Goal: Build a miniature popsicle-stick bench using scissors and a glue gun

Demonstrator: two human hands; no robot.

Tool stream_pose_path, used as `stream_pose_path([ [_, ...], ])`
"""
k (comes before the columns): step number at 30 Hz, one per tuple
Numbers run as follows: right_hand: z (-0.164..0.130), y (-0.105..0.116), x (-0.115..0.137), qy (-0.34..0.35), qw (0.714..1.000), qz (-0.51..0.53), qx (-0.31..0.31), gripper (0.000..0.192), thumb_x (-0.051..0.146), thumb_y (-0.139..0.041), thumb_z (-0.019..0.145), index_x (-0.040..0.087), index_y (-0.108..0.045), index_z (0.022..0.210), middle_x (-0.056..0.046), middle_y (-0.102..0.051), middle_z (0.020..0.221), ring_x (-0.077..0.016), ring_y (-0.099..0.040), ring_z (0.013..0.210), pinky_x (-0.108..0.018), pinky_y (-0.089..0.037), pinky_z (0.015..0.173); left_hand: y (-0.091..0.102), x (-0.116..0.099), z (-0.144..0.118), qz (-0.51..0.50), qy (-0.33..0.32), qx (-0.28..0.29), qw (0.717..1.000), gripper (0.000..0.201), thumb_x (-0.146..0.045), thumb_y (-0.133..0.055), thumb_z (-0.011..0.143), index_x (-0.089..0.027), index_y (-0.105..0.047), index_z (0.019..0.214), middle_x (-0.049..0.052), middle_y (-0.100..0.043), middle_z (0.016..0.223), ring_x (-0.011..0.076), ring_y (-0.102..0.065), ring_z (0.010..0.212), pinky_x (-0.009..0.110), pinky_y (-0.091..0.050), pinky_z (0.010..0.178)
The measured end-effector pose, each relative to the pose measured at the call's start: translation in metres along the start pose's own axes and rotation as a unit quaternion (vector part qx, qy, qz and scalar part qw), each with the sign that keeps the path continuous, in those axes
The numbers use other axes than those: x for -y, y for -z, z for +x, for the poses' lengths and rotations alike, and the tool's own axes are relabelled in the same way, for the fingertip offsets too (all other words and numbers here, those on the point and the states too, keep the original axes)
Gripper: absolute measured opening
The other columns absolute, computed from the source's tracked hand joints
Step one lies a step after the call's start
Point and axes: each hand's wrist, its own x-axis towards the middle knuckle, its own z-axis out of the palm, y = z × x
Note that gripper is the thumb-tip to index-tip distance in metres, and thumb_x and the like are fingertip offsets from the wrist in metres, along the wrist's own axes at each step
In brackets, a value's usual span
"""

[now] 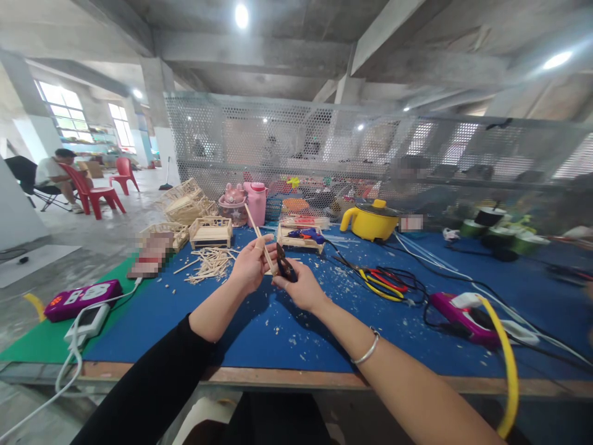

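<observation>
Thin wooden stick (257, 237) is held up over the bench (259, 334) at mid-air, slanting up and left, pinched in the left hand (250, 264), whose fingers are closed round its lower part so the free end sticks out clear. Right hand (302, 285) is closed on a small dark cutter (285, 264), its head set right against the stick's lower end, close to the left fingers, probably to steady a trim. Both hands are lifted off the bench, so the offcuts (296, 340) scattered on the blue mat below likely come from this work. Just behind lies a loose pile of sticks (210, 261) within easy reach, then small stick-built frames (210, 232) and a yellow pot (370, 221). Purple power strip (83, 298) sits at far left.
</observation>
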Motion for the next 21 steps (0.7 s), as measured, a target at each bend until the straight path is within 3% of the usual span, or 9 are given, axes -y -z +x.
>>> stream_pose_path([
  [5, -0.001, -0.006, 0.0, 0.005, 1.0, 0.017, 0.002, 0.017, 0.015, -0.06, 0.065, 0.018, -0.059, 0.081, 0.003, -0.059, 0.07, -0.0133, -0.054, 0.066, -0.027, -0.046, 0.066, -0.001, 0.002, -0.002, -0.012, -0.023, 0.01, 1.0, 0.018, -0.03, -0.051, 0.089, -0.017, -0.058, 0.101, 0.005, -0.069, 0.076, 0.0112, -0.063, 0.057, 0.022, -0.052, 0.055],
  [9, -0.003, -0.008, -0.002, 0.013, 1.0, 0.016, 0.01, 0.016, 0.014, -0.057, 0.067, 0.018, -0.057, 0.083, 0.002, -0.058, 0.073, -0.0132, -0.054, 0.067, -0.026, -0.045, 0.067, -0.001, 0.002, 0.001, -0.047, -0.006, -0.011, 0.999, 0.013, -0.024, -0.045, 0.091, -0.016, -0.055, 0.088, 0.001, -0.064, 0.066, 0.0084, -0.06, 0.051, 0.023, -0.053, 0.058],
  [14, -0.006, -0.001, 0.0, 0.102, 0.991, -0.061, 0.064, 0.01, 0.022, -0.054, 0.079, 0.018, -0.06, 0.086, 0.0, -0.06, 0.076, -0.0128, -0.053, 0.068, -0.025, -0.043, 0.066, 0.006, -0.002, 0.009, -0.09, 0.041, -0.069, 0.993, 0.015, -0.015, -0.042, 0.092, -0.015, -0.051, 0.08, 0.0, -0.062, 0.065, 0.0064, -0.059, 0.05, 0.027, -0.055, 0.067],
  [21, -0.008, 0.009, 0.0, 0.178, 0.963, -0.166, 0.112, 0.027, 0.012, -0.053, 0.076, 0.022, -0.063, 0.099, -0.004, -0.068, 0.095, -0.0194, -0.061, 0.087, -0.03, -0.043, 0.079, 0.006, -0.003, 0.01, -0.092, 0.115, -0.091, 0.985, 0.015, -0.017, -0.043, 0.092, -0.014, -0.051, 0.08, 0.001, -0.063, 0.068, 0.0074, -0.062, 0.055, 0.027, -0.056, 0.067],
])
